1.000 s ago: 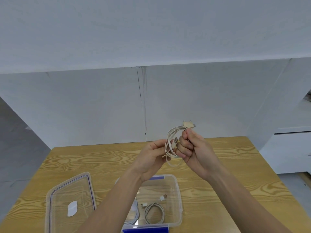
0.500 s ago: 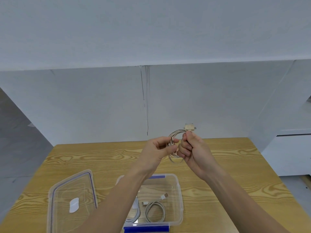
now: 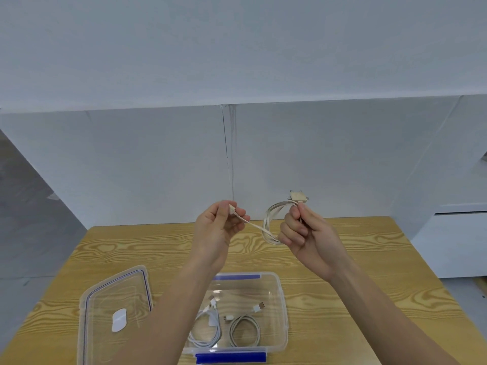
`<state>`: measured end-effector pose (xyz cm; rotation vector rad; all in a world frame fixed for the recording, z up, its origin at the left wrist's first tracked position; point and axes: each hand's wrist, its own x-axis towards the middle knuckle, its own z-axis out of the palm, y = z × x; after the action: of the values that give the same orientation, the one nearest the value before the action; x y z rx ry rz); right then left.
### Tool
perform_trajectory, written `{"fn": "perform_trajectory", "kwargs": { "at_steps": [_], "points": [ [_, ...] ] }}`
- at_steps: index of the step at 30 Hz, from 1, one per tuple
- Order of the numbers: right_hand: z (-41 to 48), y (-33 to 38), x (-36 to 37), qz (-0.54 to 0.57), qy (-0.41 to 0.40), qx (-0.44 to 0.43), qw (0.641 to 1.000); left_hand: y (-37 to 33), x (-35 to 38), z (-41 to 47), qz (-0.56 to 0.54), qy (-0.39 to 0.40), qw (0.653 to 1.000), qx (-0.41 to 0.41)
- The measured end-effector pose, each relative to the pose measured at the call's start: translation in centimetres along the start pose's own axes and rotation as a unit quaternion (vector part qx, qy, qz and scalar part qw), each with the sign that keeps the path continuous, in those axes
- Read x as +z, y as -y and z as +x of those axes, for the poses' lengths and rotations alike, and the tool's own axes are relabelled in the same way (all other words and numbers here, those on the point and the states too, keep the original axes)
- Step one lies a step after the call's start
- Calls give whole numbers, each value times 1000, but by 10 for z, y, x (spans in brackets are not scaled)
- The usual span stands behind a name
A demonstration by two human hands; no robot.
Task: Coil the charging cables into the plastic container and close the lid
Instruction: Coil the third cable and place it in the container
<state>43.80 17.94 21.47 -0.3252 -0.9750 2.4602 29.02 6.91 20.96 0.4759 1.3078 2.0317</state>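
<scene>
Both hands are raised above the wooden table (image 3: 342,259) with a beige charging cable (image 3: 268,222) between them. My right hand (image 3: 308,238) grips the coiled loops, and a wide beige plug (image 3: 299,196) sticks up above its fingers. My left hand (image 3: 218,230) pinches the cable's other plug end, and a short taut stretch runs from it to the coil. Below them stands the clear plastic container (image 3: 283,299) with blue clips, open. Inside it lie a white coiled cable (image 3: 207,335) and a grey coiled cable (image 3: 245,333). The clear lid (image 3: 105,306) lies flat left of the container.
A white wall stands right behind the table's far edge. A white cabinet (image 3: 458,241) stands off the table's right side. Grey floor shows to the left.
My left hand has pulled away to the left with one plug end, drawing a length of cable out of the coil. My right hand stayed roughly in place, holding the loops.
</scene>
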Motion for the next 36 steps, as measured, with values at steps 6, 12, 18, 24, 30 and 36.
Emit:
{"fn": "perform_trajectory", "kwargs": {
  "at_steps": [6, 12, 18, 24, 30, 36],
  "points": [
    [0, 0, 7, -36, 119, 37, 992, 4, 6, -3, -50, 23, 986, -159],
    [3, 4, 12, -92, 121, 41, 988, 8, 10, -7, -15, 101, 978, -184],
    [5, 4, 13, -108, 71, 34, 991, 7, 2, -9, -27, 190, 969, -159],
    [5, -4, 18, -130, 48, 44, 989, 5, -2, -10, -71, 238, 954, -168],
    [7, -15, 18, -182, 3, 49, 982, 1, 0, -10, -150, 194, 950, -192],
    [9, -30, 15, -193, -74, 47, 977, 9, -9, -11, -211, 160, 948, -176]
  ]
}}
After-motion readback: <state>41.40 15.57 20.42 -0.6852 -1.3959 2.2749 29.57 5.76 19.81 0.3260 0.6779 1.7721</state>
